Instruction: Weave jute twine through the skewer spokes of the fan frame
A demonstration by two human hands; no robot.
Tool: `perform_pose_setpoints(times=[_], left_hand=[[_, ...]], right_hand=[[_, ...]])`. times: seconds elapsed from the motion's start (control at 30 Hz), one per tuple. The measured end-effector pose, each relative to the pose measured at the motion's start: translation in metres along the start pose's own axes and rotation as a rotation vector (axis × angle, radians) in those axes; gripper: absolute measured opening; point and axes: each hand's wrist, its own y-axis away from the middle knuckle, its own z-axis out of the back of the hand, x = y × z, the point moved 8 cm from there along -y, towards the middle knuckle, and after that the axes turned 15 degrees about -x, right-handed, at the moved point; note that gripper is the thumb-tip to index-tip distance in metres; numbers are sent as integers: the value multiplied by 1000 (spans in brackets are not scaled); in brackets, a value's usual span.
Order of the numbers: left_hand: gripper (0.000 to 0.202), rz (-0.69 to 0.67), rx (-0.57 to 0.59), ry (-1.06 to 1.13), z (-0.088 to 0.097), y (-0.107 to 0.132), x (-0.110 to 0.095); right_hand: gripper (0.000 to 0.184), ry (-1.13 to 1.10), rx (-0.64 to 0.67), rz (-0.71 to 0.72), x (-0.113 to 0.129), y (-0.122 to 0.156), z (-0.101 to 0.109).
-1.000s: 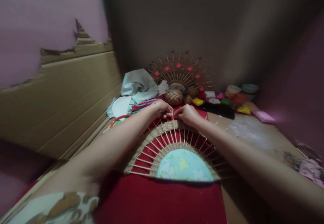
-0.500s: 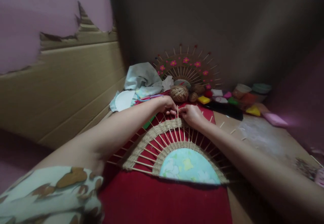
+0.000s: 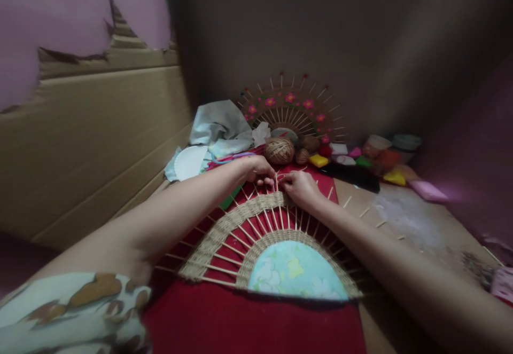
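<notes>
A half-circle woven fan [image 3: 230,226] lies on a red cloth, its thin sticks spreading out from a light-blue floral centre [image 3: 296,271]. Two bands of twine are woven around the sticks. My left hand [image 3: 259,171] is at the top of the outer band, fingers curled beside an upright stick [image 3: 276,184]; what they pinch is hidden. Just to the right, my right hand [image 3: 302,188] pinches a thin strand of twine [image 3: 285,174] near that stick, and a loose end sticks out above the knuckles. The right forearm covers part of the fan's right side.
Behind my hands sit a twine ball [image 3: 279,150], a grey cloth [image 3: 220,122], a white scalloped disc [image 3: 190,163] and colourful packets [image 3: 318,160]. A flowered fan [image 3: 290,97] leans at the back. Torn cardboard [image 3: 108,124] stands left; a black flat object [image 3: 352,177] lies right.
A curved strand of twine now shows between my hands, by the top of the stick. Both hands stay at the same place on the fan; the whole view has shifted slightly.
</notes>
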Motion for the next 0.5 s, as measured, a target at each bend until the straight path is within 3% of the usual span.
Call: perform_pose_setpoints(times=[0.5], left_hand=[[10,-113,-19,-106,2,4,-7]], right_hand=[[23,-43,18,-71,-8,-6,-9]])
